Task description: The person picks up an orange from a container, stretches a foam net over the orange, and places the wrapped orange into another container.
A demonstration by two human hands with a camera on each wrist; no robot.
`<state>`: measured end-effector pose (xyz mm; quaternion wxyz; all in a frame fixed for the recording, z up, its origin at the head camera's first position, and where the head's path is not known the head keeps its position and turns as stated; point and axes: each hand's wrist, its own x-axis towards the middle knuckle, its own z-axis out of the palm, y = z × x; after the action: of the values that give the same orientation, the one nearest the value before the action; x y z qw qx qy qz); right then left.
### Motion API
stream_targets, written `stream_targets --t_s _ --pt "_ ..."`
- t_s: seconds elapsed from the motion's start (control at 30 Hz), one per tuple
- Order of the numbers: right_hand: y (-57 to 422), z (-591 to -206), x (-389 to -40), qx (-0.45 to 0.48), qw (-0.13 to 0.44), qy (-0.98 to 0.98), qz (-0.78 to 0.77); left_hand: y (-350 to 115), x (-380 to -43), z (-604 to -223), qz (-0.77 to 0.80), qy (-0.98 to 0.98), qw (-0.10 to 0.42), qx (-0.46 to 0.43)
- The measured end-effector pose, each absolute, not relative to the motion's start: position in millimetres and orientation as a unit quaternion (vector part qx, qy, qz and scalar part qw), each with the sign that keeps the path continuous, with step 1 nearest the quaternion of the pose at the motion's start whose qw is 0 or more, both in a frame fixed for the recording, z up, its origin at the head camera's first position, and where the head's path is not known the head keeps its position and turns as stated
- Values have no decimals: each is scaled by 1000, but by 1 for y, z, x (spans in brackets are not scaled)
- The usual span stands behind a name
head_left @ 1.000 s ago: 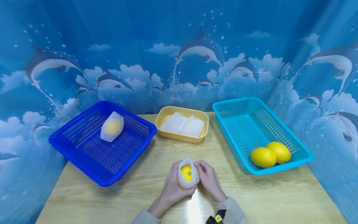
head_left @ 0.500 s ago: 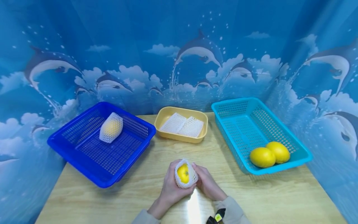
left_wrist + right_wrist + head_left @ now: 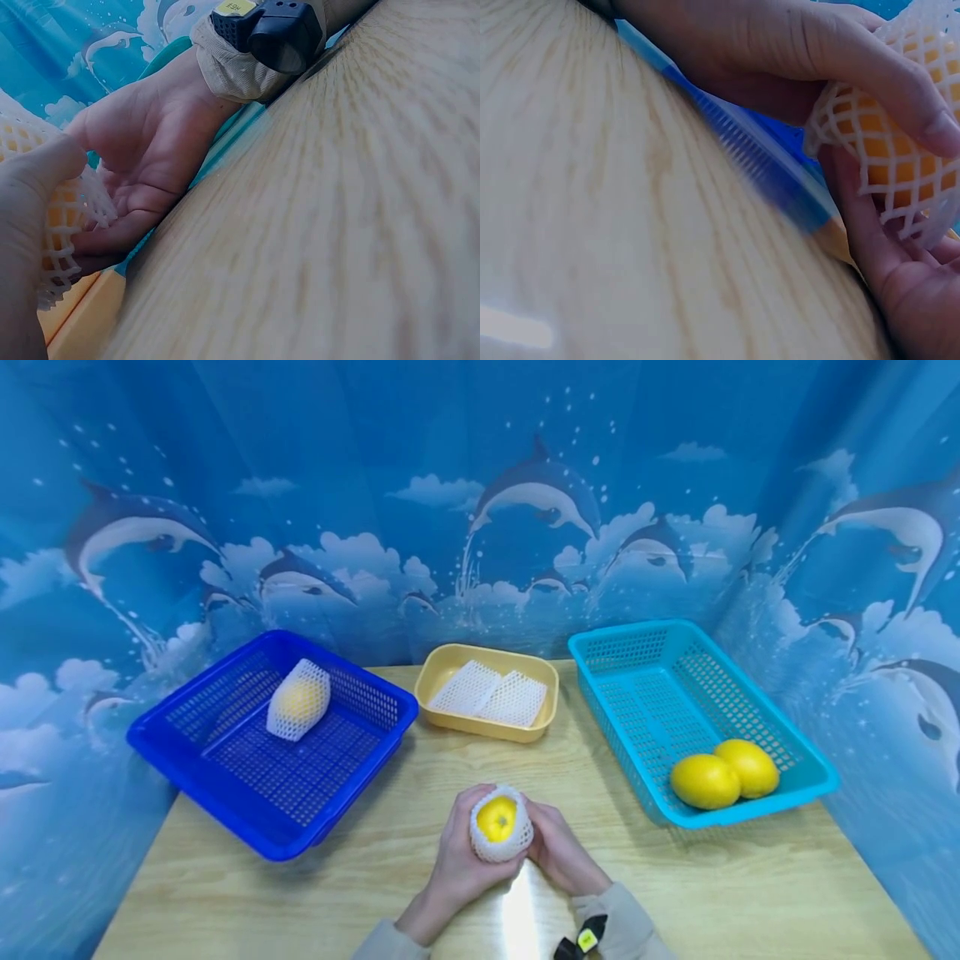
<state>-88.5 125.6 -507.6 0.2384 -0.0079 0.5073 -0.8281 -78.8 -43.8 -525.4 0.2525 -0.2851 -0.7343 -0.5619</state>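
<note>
At the front centre, a yellow oval fruit (image 3: 497, 819) stands on end inside a white foam net sleeve (image 3: 495, 853), its top showing through the sleeve's mouth. My left hand (image 3: 459, 860) grips the sleeved fruit from the left, its thumb lying across the netting in both wrist views. From the other side my right hand (image 3: 561, 857) holds the netting with curled fingers. In the right wrist view the right palm (image 3: 930, 300) faces up under the sleeve's loose lower edge (image 3: 922, 225). The far side of the fruit is hidden.
A dark blue basket (image 3: 273, 846) at left holds one sleeved fruit (image 3: 300, 700). Flat foam sleeves (image 3: 513, 699) lie in a yellow tray (image 3: 480, 727) at the back. Two bare fruits (image 3: 705, 781) sit in a turquoise basket (image 3: 622, 735) at right. A dolphin-print curtain surrounds the wooden table (image 3: 720, 893).
The sleeve's mouth has shifted around the fruit, and the fruit now sits more centred in it. My right hand has moved slightly down along the sleeve's right side. My left hand keeps its grip.
</note>
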Motion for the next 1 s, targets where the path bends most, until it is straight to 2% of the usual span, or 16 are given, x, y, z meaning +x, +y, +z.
stream_targets --t_s 0.53,1.0 --pt "126 -506 -88 14 245 485 -839 -45 -76 -525 -583 -743 214 -251" --pt "125 -507 -91 36 243 474 -846 -45 -76 -523 -586 -740 221 -244"
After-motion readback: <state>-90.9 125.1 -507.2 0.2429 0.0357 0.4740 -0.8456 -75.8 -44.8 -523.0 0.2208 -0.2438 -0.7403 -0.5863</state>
